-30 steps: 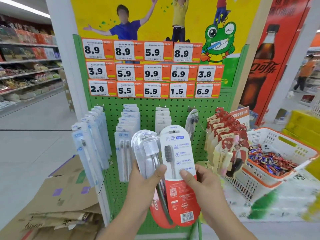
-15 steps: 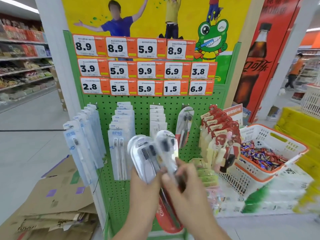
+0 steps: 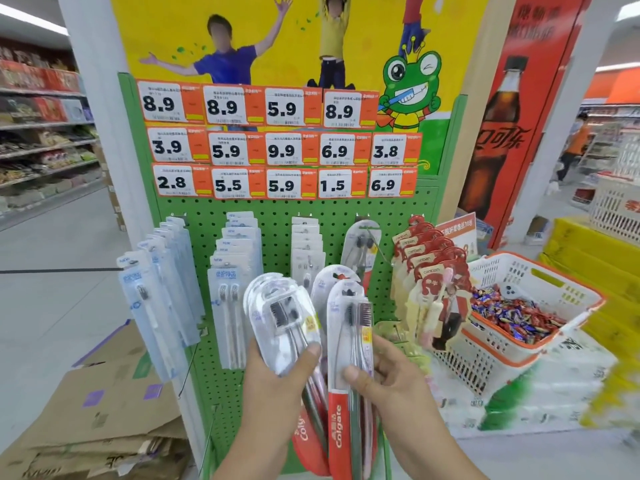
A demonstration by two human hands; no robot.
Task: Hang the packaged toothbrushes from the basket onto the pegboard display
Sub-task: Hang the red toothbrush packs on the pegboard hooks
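My left hand [image 3: 277, 372] grips a stack of clear blister-packed toothbrushes [image 3: 282, 317] with red bottoms, held in front of the green pegboard [image 3: 277, 209]. My right hand [image 3: 388, 375] pinches one separate Colgate toothbrush pack [image 3: 349, 341], front side facing me, just right of the stack. On the pegboard's hooks hang rows of packaged toothbrushes: blue-white packs [image 3: 162, 282] at left, twin packs [image 3: 235, 271], white packs [image 3: 306, 244], one clear oval pack [image 3: 363, 244], and red-topped children's packs [image 3: 429, 271] at right. No basket of toothbrushes shows.
Price tags [image 3: 280, 147] fill the top of the board under a yellow poster. A white-and-orange basket of wrapped candy [image 3: 519, 306] sits at right. Flattened cardboard boxes [image 3: 104, 403] lie on the floor at left. Store shelves [image 3: 41, 140] run along the far left aisle.
My right hand has turned the single pack from its printed back to its clear front and pulled it away from the stack. The view has moved closer to the pegboard.
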